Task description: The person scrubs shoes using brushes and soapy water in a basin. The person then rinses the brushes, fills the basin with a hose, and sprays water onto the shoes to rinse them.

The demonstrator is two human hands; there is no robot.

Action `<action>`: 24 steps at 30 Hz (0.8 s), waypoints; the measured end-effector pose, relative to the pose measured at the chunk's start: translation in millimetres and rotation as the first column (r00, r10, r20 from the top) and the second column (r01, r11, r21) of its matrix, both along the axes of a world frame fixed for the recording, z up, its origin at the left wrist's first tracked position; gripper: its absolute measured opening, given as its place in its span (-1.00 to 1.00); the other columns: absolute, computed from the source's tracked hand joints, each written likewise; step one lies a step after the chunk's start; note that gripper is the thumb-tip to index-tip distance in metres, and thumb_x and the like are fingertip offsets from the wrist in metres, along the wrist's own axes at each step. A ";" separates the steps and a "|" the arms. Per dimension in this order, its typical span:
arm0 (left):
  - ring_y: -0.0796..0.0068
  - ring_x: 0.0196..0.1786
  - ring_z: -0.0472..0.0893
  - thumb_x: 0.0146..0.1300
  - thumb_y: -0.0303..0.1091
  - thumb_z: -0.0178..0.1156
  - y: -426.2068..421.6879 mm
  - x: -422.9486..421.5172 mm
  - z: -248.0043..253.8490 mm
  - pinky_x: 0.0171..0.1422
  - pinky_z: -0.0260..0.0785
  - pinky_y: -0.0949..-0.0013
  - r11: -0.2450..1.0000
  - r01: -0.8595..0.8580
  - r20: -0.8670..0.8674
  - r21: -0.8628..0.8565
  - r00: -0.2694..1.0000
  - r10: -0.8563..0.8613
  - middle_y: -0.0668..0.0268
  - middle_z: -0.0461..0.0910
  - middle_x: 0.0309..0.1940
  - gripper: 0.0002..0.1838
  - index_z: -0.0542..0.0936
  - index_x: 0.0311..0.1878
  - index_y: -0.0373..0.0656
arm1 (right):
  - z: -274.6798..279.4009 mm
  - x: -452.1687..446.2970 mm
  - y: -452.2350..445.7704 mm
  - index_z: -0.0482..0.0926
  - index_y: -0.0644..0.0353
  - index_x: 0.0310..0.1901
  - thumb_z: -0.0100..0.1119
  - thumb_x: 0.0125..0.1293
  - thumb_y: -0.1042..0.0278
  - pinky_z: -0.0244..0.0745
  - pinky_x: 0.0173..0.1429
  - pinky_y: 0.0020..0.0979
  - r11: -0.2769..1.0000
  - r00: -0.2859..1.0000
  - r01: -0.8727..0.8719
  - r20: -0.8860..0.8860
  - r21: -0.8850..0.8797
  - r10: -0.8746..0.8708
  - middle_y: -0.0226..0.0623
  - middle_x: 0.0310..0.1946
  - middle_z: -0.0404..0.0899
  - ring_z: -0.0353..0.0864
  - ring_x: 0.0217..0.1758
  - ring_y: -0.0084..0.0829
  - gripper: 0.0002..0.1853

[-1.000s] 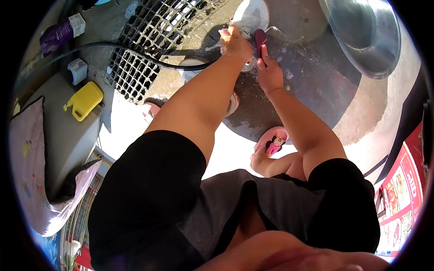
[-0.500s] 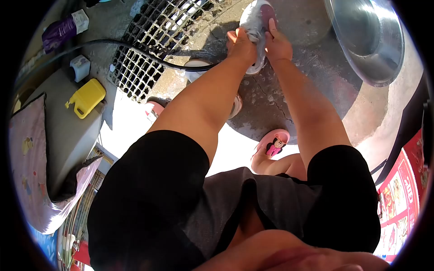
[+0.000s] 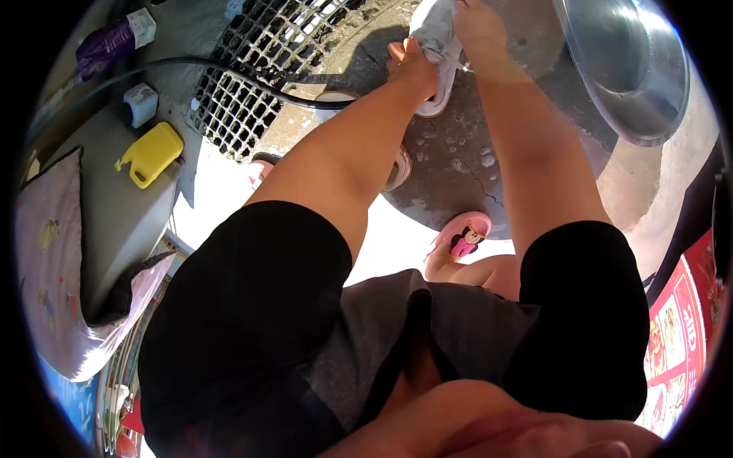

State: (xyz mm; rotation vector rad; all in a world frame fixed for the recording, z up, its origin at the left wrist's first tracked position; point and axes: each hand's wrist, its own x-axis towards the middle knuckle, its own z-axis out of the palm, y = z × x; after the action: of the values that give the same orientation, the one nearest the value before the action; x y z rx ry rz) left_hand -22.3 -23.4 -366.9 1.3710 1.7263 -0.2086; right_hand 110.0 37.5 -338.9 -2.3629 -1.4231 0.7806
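Observation:
A wet-looking white shoe (image 3: pixel 437 34) points away from me over the damp concrete, its toe end cut off by the top edge. Wrapped round its left side is my left hand (image 3: pixel 414 67), closed on it. My right hand (image 3: pixel 481 30) is bent over beside the shoe's right side near the top edge. Its fingers look closed, but what they hold is hidden. A whitish shoe-like item (image 3: pixel 398 169) shows partly behind my left forearm, and a pale rounded thing (image 3: pixel 334 98) lies beside that arm.
A metal basin (image 3: pixel 664 114) stands at upper right. A black hose (image 3: pixel 259 93) crosses the drain grate (image 3: pixel 237 114) at upper left. A yellow jug (image 3: pixel 151 155), a white container (image 3: pixel 141 104) and a purple package (image 3: pixel 105 52) are at left. My pink slipper (image 3: pixel 467 229) is below.
My right hand has moved up towards the top edge, and the reddish-brown thing under its fingers no longer shows. My left hand stays on the shoe. The view has shifted slightly.

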 end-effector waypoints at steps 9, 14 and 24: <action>-0.13 0.28 0.37 0.21 -0.17 0.24 4.6 -5.9 -11.2 0.32 0.34 0.12 1.000 -0.005 0.038 -0.026 0.999 0.006 -0.02 0.08 0.27 -0.27 0.09 0.36 -0.08 | -34.1 4.8 -98.2 0.39 -0.57 0.32 -0.03 0.45 0.09 0.55 0.01 -0.14 0.930 0.934 -0.351 0.024 -0.104 0.356 -0.24 -0.12 0.63 0.63 -0.02 -0.17 -0.57; -0.09 0.37 0.33 0.26 -0.15 0.18 10.6 4.2 -29.8 0.36 0.31 0.17 0.983 -0.035 -0.051 -0.178 0.998 0.026 -0.08 0.10 0.37 -0.18 -0.02 0.43 -0.24 | -36.5 15.8 -58.7 0.31 -0.67 0.35 -0.08 0.47 0.07 0.56 0.03 -0.15 0.852 0.838 -0.481 0.175 -0.207 0.517 -0.25 -0.14 0.59 0.64 -0.03 -0.20 -0.54; 0.03 0.21 0.51 0.31 -0.07 0.15 4.5 8.1 -17.8 0.25 0.40 0.12 0.969 -0.236 -0.079 -0.077 0.970 0.231 0.07 0.35 0.19 -0.45 0.13 0.19 -0.05 | -18.2 20.5 -34.8 0.39 -0.60 0.32 -0.06 0.42 0.13 0.57 -0.07 -0.11 0.847 0.830 -0.510 0.173 -0.149 0.530 -0.21 -0.14 0.67 0.68 -0.14 -0.10 -0.53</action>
State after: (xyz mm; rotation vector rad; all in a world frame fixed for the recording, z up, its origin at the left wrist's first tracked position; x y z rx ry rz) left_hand -14.2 -18.9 -384.7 1.0989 1.8978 -0.1973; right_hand 130.5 2.7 -357.1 -2.1860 -2.2248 0.7492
